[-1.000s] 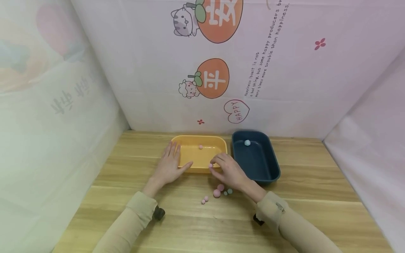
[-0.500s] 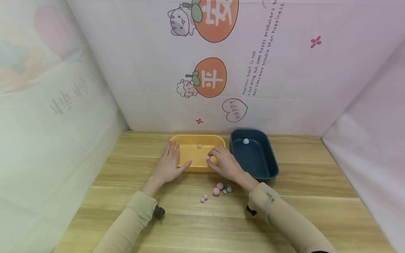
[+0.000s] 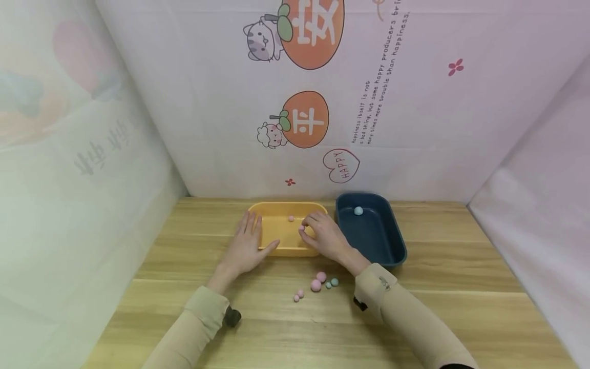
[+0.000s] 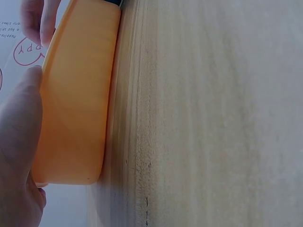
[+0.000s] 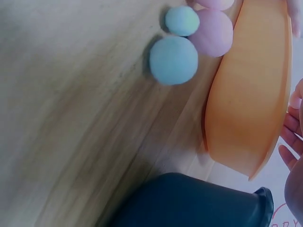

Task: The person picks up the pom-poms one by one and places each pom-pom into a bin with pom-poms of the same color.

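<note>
Pinching a small pink ball (image 3: 301, 228) in the right grip (image 3: 323, 237), over the yellow tray (image 3: 292, 252); resting the left grip (image 3: 246, 249), extended, at its left end. Seemingly sorting by colour: placing pink here, with a blue ball (image 3: 358, 210) in the dark tray (image 3: 375, 240) right of that grip. Calling next, probably, for lowering, releasing, then reaching back for the pink balls (image 3: 315, 285) nearside of it.

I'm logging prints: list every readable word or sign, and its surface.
"Happiness itself is not a bad thing, but some happy producers bri" (cut off) "many times more trouble than happiness.": back sheet
"HAPPY": heart
"平": lower orange fruit
"安": upper orange fruit
Left sheet: characters unreadable.
</note>
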{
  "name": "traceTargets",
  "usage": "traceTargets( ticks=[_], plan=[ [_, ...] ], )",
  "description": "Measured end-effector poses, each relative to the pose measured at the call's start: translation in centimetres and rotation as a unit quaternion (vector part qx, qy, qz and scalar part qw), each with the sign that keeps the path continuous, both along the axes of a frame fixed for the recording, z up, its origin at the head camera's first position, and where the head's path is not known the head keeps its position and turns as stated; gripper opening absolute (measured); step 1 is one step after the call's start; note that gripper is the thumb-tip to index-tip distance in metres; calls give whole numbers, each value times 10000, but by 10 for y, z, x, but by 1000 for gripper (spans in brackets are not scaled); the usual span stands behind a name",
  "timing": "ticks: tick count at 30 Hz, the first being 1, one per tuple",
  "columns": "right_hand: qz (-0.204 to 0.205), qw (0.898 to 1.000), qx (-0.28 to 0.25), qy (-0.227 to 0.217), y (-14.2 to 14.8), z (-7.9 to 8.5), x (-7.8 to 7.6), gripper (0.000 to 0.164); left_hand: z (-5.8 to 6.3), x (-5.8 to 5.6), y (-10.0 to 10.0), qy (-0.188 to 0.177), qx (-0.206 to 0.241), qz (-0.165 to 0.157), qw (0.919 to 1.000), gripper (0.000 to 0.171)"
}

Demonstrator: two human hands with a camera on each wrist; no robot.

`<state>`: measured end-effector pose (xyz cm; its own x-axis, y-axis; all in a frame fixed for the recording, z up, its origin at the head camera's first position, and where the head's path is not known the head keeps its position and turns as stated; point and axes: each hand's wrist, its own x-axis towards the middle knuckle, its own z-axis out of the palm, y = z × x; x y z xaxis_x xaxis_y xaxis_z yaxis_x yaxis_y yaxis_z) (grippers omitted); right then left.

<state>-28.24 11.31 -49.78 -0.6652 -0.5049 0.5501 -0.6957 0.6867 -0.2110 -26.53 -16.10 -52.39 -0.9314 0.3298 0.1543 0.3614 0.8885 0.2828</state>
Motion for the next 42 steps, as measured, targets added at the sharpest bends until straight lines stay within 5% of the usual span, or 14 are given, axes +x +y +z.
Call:
traceTargets(
  ticks=[10,19,42],
  plan=[
    [-122,9998,-125,75,-11,-5,-12,12,-2,0,1,-20,-57,-1,10000,107],
    [-246,9987,-316,-322,-14,-13,-18,11,-4,3,1,-46,-41,11,10000,107],
    [-315,9964,-243,-751,-11,-3,-7,23,-3,-4,-1,-45,7,92,9999,110]
  ],
)
